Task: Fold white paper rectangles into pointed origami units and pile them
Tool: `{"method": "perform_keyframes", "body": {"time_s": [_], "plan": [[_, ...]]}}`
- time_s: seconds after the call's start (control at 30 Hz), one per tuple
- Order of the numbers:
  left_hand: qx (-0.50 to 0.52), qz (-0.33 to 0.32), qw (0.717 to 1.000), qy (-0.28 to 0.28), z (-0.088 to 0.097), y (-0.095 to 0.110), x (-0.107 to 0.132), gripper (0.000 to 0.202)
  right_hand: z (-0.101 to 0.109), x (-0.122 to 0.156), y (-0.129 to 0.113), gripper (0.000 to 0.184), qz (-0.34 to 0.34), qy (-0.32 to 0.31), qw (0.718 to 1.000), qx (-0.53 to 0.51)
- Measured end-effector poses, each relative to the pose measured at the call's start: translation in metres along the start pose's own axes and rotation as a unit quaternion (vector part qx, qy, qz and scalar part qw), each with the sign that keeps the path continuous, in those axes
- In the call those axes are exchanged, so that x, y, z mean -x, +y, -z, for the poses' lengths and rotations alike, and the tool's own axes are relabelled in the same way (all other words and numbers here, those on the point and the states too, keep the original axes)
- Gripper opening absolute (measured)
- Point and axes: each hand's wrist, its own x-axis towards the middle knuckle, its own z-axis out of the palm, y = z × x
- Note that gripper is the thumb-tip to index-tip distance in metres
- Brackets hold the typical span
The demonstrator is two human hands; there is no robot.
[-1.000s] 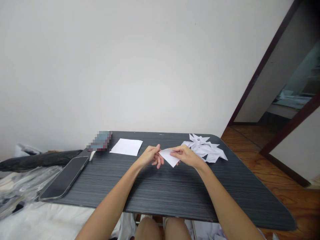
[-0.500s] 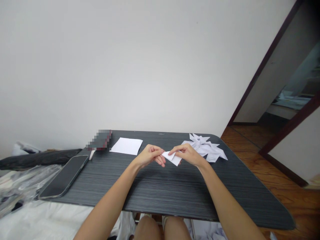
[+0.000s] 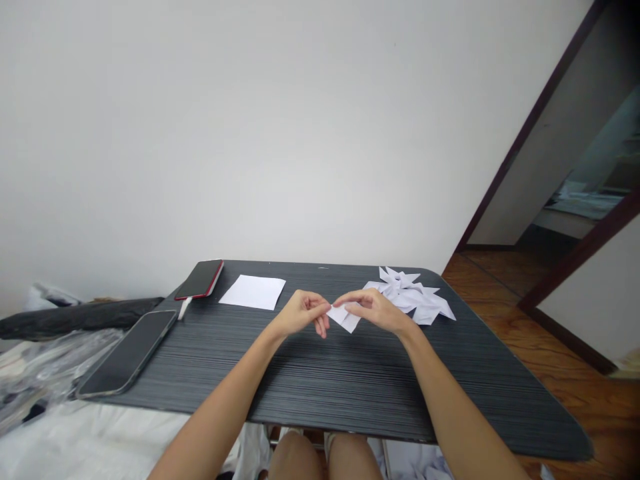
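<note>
A small folded piece of white paper (image 3: 345,319) is held between my hands above the dark table. My left hand (image 3: 303,313) pinches its left corner between thumb and forefinger, the other fingers curling below. Across the paper's upper right part lie the thumb and forefinger of my right hand (image 3: 373,309), gripping it; the forefinger's tip reaches toward the left corner. Some of the right hand's fingers are hidden behind the paper. Beyond my right hand, several folded white paper pieces with pointed tips (image 3: 417,298) lie in a heap.
A flat white sheet (image 3: 253,292) lies left of my hands on the black wood-grain table (image 3: 340,390). A red-edged dark notebook (image 3: 200,279), a white pen-like stick (image 3: 185,307) and a phone (image 3: 129,353) are at the left. The wall (image 3: 320,133) stands behind.
My right forefinger has moved left along the paper's upper edge toward the left corner. The raised flap on the paper appears flatter. My left fingers have curled in slightly.
</note>
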Motion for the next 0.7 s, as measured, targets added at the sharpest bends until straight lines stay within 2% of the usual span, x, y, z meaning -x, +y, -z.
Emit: {"method": "perform_keyframes", "body": {"time_s": [0.07, 0.13, 0.3, 0.43, 0.6, 0.7], "plan": [[-0.044, -0.025, 0.999, 0.007, -0.002, -0.001, 0.001, 0.032, -0.002, -0.002, 0.003, 0.028, -0.006, 0.028, 0.999, 0.020], [-0.095, -0.048, 0.994, 0.018, -0.003, -0.003, 0.001, 0.031, -0.005, -0.004, 0.008, 0.021, -0.002, 0.048, 0.997, 0.053], [-0.179, -0.086, 0.979, 0.048, -0.001, -0.009, 0.000, 0.031, -0.007, -0.006, 0.014, 0.022, 0.002, 0.043, 0.997, 0.068], [-0.144, -0.092, 0.984, 0.048, 0.005, -0.008, 0.000, 0.031, -0.004, -0.005, 0.016, 0.024, -0.009, 0.040, 0.999, 0.032], [-0.082, -0.131, 0.987, 0.046, 0.010, -0.003, -0.001, 0.031, -0.006, -0.008, 0.017, 0.020, -0.019, 0.071, 0.994, -0.085], [-0.077, -0.144, 0.983, 0.084, 0.008, -0.004, -0.004, 0.029, -0.010, -0.011, 0.018, 0.016, -0.001, 0.092, 0.987, -0.135]]}}
